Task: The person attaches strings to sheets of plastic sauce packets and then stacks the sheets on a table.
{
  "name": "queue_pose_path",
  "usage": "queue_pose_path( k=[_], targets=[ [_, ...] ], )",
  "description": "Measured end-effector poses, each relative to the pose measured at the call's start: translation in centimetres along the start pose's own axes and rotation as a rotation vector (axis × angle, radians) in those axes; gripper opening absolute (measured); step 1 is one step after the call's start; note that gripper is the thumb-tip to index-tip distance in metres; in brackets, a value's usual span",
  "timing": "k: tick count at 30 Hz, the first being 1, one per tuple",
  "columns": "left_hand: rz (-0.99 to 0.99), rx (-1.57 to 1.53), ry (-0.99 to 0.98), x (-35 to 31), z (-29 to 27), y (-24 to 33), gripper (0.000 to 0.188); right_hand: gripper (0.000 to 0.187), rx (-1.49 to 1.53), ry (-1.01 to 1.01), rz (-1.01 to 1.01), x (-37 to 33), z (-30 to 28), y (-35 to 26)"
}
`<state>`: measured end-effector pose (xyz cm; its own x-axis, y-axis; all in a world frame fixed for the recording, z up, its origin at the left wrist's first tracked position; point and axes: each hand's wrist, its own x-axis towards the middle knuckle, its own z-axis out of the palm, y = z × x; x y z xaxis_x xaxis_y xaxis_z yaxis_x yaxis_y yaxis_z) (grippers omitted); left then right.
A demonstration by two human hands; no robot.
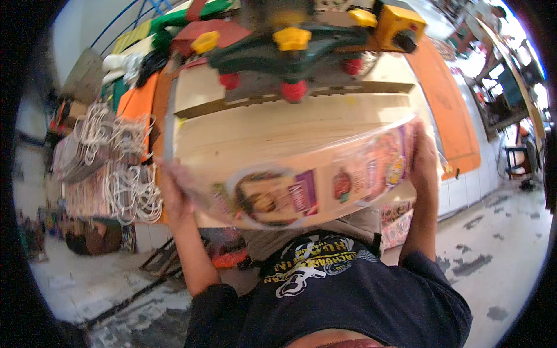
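A wide printed plastic bag (322, 188) is stretched between my hands, above a pale board (278, 127). It is see-through in places, with coloured food pictures, and a white loop, perhaps a cord handle, shows on its left half. My left hand (176, 184) is closed on the bag's left end, its fingers blurred. At the right end, my right hand (423, 152) grips the bag's edge, the fingers partly hidden behind it. Beyond the bag stands a dark green machine head (325, 43) with yellow knobs (292, 39) and red rubber-like feet (294, 91).
To the left lies a stack of similar printed bags (87, 188) with white cord handles (133, 194). Orange boards (452, 116) flank the pale surface. A yellow box with a black dial (400, 28) sits at the machine's right. Another person (484, 29) is at the far right.
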<state>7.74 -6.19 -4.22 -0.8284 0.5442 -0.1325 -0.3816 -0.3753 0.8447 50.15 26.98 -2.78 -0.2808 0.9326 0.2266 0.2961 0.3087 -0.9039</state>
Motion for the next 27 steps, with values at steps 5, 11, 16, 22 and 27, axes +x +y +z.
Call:
queue_pose_path(
  k=[5,11,16,22,27],
  targets=[
    [0.016,0.084,0.054,0.0,3.3,0.9,0.025,0.051,0.3,0.076,0.229,0.6,-2.4,-0.2],
    [0.199,0.556,0.04,-0.7,4.7,0.9,0.027,0.033,0.458,-0.108,0.274,0.7,-4.1,2.2],
    [0.356,1.067,0.031,-0.8,3.4,0.7,0.03,0.043,0.371,-0.133,0.228,1.1,-3.9,1.2],
    [0.291,1.299,0.02,0.4,4.9,1.8,0.03,0.05,0.194,-0.226,0.14,0.9,-2.2,-2.1],
    [0.37,1.335,-0.07,4.0,4.2,2.0,0.029,0.04,-0.128,-0.324,0.066,3.6,-2.7,-0.4]
  ],
)
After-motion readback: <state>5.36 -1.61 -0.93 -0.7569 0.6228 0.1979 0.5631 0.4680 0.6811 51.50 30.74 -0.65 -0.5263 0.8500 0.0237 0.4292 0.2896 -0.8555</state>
